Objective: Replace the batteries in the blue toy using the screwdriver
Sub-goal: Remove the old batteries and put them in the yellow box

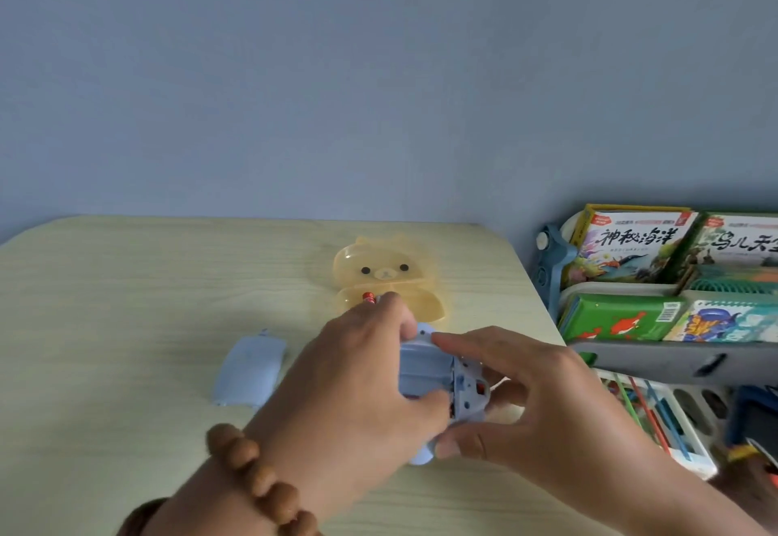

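Between your two hands, near the table's front edge, sits 1 blue toy (425,371), pale blue, underside up w/ compartment open. Left hand (358,371) and right hand (534,400) both grip it. 1 blue cover (248,367) lies left, 1 bear-shaped case (387,278) behind. Pale wood table (126,282), blue-grey wall.
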A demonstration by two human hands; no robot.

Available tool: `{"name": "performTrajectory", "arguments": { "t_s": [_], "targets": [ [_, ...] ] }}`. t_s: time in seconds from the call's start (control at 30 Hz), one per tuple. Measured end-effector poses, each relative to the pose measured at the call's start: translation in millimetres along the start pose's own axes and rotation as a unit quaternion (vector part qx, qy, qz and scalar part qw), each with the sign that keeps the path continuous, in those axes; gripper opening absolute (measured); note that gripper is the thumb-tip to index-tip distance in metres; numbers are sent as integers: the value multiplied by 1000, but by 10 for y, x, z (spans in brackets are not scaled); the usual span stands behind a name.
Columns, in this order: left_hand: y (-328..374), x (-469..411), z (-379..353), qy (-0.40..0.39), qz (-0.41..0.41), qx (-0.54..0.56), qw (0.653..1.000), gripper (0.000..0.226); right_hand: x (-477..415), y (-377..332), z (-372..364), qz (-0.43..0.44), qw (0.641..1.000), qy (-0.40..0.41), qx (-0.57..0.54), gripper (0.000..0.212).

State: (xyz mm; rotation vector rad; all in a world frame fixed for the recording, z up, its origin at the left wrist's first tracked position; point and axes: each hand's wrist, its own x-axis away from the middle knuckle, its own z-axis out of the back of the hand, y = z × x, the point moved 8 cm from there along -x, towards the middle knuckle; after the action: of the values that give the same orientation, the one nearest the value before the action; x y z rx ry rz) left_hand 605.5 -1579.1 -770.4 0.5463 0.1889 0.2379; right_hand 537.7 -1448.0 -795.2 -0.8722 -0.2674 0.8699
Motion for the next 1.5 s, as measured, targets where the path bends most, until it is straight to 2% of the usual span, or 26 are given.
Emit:
{"name": "performTrajectory", "arguments": {
  "t_s": [0.37,0.5,0.73,1.0,1.1,1.23,1.33,1.5],
  "targets": [
    [112,-38,-174,-22,58,40,997,51,5,-24,-2,46,999,10,16,75],
    [89,-36,-246,-27,95,87,991,58,13,-4,11,60,998,24,16,74],
    [59,-36,-260,-41,119,118,985,70,-2,11,-4,56,998,12,12,75],
    [89,-43,-241,1,116,127,985,59,-3,36,-7,49,999,17,-10,73],
    [63,-20,-233,3,115,155,981,45,2,29,-8,46,999,11,-22,70],
    [69,17,-188,22,64,125,990,26,1,39,-12,38,999,5,-27,68],
    [122,54,-188,38,-10,58,998,17,7,61,-7,41,999,12,-13,67],
    [97,79,-223,5,-56,38,998,18,18,137,0,25,1000,18,-1,73]
  ]
}}
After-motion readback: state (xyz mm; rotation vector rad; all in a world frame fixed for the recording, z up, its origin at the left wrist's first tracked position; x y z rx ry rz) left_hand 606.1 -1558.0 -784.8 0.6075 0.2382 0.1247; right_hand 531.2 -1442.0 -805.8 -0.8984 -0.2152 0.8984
